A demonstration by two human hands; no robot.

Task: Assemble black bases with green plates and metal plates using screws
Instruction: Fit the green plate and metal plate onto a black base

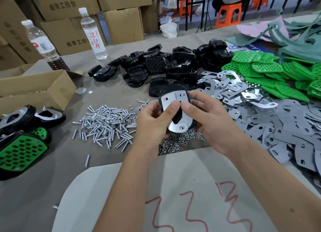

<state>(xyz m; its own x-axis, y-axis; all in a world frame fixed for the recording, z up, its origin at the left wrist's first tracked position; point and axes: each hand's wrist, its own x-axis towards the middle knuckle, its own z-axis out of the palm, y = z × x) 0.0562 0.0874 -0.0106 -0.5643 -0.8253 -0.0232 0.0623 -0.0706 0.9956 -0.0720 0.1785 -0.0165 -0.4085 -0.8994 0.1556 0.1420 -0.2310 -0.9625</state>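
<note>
— While both hands hold it up over the table, which way does the black base [174,91] run?

— Its long axis goes away from the person, tilted a little, the rounded far end toward the pile of black bases [173,63], the narrow near end down by the nuts [175,143]. Two metal plates [169,101] lie on its upturned face, and a screw end [181,127] shows at the near tip.

— And the fingers?

— The left hand [152,120] grips the left edge, thumb pressed on the plate; the right hand [210,120] curls round the right edge, thumb alongside. The two thumbs almost touch.

— Room around it?

— Screws [104,120] spread just to the left, loose metal plates [260,120] crowd the right, green plates [271,72] lie beyond them. Finished pieces [20,150] sit at the left edge near a cardboard box [34,91]. The bare stretch is the grey sheet [173,188] with red scrawl, under the forearms.
</note>
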